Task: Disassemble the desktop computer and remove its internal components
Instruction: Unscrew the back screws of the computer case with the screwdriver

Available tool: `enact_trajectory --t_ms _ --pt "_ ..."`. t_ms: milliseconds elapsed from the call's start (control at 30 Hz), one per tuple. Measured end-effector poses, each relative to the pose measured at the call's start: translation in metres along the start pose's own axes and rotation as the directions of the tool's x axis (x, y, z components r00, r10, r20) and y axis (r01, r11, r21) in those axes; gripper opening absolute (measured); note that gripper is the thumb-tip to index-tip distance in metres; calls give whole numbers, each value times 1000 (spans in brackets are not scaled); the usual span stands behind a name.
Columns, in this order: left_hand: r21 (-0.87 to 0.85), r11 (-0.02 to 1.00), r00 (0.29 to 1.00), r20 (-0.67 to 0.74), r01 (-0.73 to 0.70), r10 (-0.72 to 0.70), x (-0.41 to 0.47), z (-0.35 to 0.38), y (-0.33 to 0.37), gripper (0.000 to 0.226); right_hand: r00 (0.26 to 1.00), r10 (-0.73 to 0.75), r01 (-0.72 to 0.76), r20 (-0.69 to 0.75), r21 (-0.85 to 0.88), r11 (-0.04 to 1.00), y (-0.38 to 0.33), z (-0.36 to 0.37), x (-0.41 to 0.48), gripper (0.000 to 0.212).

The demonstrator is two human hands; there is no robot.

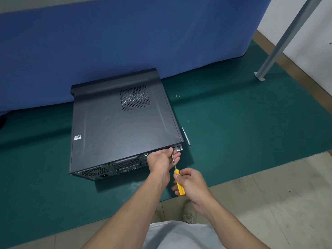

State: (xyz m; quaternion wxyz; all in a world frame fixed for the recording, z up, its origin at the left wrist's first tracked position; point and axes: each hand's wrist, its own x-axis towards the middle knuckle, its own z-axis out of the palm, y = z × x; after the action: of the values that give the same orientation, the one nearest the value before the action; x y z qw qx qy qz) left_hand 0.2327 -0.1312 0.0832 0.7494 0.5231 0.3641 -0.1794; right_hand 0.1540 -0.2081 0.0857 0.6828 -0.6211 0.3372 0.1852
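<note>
Desktop computer (124,123) lay flat on its side on the green mat (233,132), lid panel up, rear ports facing the person. Inside was hidden, as the panel was still on. The rear connectors were too small to identify, and the left hand (161,159) covered part of the rear face near the right corner. A white sticker (77,137) sat on the panel's near left, its print unreadable; no brand could be made out. A perforated vent (135,97) sat toward the far end. Left thumb and forefinger pinched the metal shaft of the screwdriver (179,184) up by the case's rear top edge, other fingers loosely extended beneath; the tip itself was hidden behind them. Right hand (190,182) was curled round the yellow handle, forearm coming in from lower right. A slim grey tool (186,135) lay just beside the case's right side. Two small screws (177,96) lay on the mat farther off. A blue cloth (125,42) hung behind, and a metal post (280,38) stood at right, its top cut off.
</note>
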Motion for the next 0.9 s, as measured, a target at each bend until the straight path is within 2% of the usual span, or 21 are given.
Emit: enact_trajectory --t_ms 133,267,333,400,467,533,600,667,800,900 --pt "21 1000 1000 2 -12 12 2 -1 0 7 999 -42 40 -6 -170 985 1 -13 7 1" --pt "43 999 1000 25 -7 6 2 -1 0 7 997 -40 65 72 -387 920 3 -31 14 7" --pt "64 998 999 48 -19 16 3 -3 1 8 995 -14 57 102 -437 898 3 -44 15 7" --pt "142 987 995 79 -70 59 5 -5 0 10 997 -50 66 50 -400 914 0 -53 14 14" --pt "288 942 981 136 -173 138 5 -8 0 9 976 -180 122 -124 -373 920 -9 -55 11 25" --pt "420 851 943 232 -317 237 3 -9 1 12 908 -312 204 -281 -353 913 -22 -49 10 29" --pt "515 706 870 363 -487 335 -1 -10 6 11 869 -384 265 -312 -362 894 -38 -38 9 22" --pt "570 517 769 502 -638 396 -5 -11 15 13 854 -427 298 -298 -393 870 -53 -26 9 16" --pt "552 169 561 688 -817 461 -11 -15 35 15 854 -426 309 -299 -368 877 -69 -11 9 10" --pt "503 15 450 757 -864 474 -11 -18 44 16 868 -395 292 -302 -334 896 -72 -6 10 10"
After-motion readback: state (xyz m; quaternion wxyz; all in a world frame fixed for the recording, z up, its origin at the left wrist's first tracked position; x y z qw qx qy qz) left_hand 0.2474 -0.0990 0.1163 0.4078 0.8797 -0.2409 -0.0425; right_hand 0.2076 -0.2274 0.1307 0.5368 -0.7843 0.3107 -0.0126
